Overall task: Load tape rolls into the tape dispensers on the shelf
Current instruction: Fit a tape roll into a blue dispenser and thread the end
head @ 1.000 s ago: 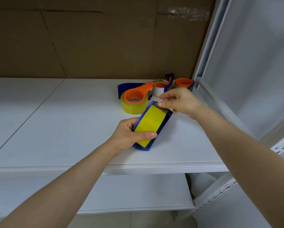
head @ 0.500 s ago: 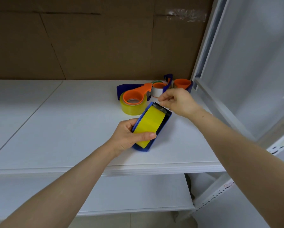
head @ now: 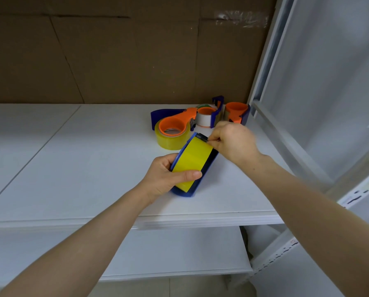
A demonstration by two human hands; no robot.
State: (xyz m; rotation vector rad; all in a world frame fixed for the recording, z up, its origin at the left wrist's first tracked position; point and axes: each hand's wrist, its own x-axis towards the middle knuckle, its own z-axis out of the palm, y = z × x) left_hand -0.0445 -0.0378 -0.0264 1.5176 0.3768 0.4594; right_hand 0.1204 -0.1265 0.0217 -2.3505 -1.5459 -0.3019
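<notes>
A blue tape dispenser [head: 202, 174] with a yellow tape roll [head: 192, 161] in it rests on its edge on the white shelf [head: 83, 168]. My left hand [head: 168, 176] grips the dispenser and roll from the left, thumb across the tape. At the dispenser's far end, by the dark cutter, the fingertips of my right hand [head: 232, 144] pinch the tape end. Behind them lies a second dispenser with an orange hub [head: 172, 125] and yellowish clear tape [head: 170, 140]. Further back stand a white roll [head: 205, 116] and another blue dispenser with an orange hub [head: 236, 112].
A brown cardboard wall [head: 125, 56] closes the shelf's back. A white metal upright and frosted panel [head: 307, 82] stand on the right. A lower shelf [head: 157, 254] lies under the front edge.
My right hand has shifted slightly along the dispenser's far end and now pinches at the cutter. My left hand keeps its grip on the dispenser.
</notes>
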